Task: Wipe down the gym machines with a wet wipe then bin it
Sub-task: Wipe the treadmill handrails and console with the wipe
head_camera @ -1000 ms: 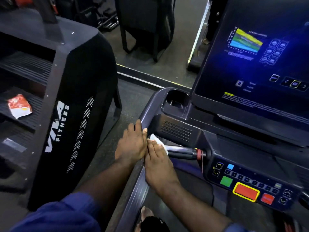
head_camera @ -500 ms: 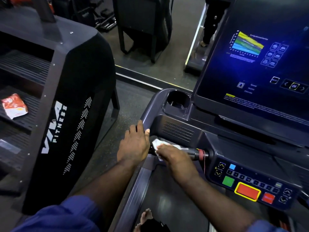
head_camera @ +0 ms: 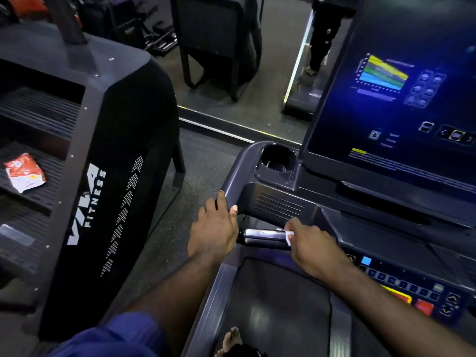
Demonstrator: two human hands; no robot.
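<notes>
I stand on a treadmill whose dark console [head_camera: 280, 199] fills the right of the view. A shiny metal handlebar [head_camera: 262, 234] runs across below the console. My right hand [head_camera: 311, 247] is curled round the bar's right part with a white wet wipe [head_camera: 289, 237] wrapped under its fingers; only a small edge of the wipe shows. My left hand [head_camera: 215, 228] rests on the console's left side rail, fingers relaxed, thumb toward the bar.
A lit touchscreen [head_camera: 396, 99] stands above the console, with a cup holder [head_camera: 277, 161] at its left and a button panel [head_camera: 412, 289] lower right. A black stair machine [head_camera: 110, 176] stands to the left, a red-white packet [head_camera: 24, 172] on its step. My bare foot [head_camera: 231, 338] is on the belt.
My right hand has slid the wipe rightward along the metal bar, baring more of the bar. My left hand stayed on the side rail.
</notes>
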